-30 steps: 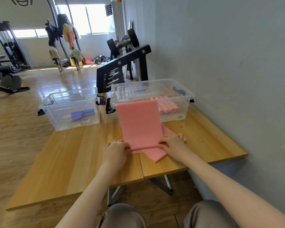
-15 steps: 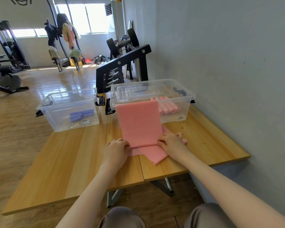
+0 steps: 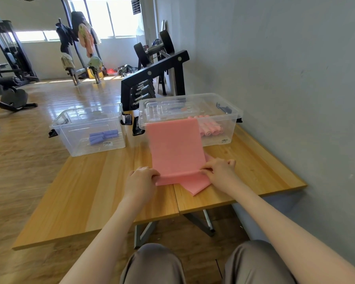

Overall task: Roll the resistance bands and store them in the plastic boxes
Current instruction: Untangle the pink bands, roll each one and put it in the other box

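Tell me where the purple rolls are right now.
Head view: the purple rolls lie on the floor of the left clear box, on the table's far left, beside the box holding pink rolls.

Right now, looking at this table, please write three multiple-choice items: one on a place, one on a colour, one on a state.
1. Where does the far end of the flat pink band lie?
A. Over the rim of the right plastic box
B. Inside the left plastic box
C. On the floor

2. What colour are the rolls in the left box?
A. Green
B. Purple
C. Yellow

3. How is the band held?
A. Nobody touches it
B. One hand lifts it high
C. Left hand and right hand both grip its near fold on the table

Key: 1 A, the band hangs over that rim; 2 B, they show purple through the clear wall; 3 C, fingers curl on both edges.
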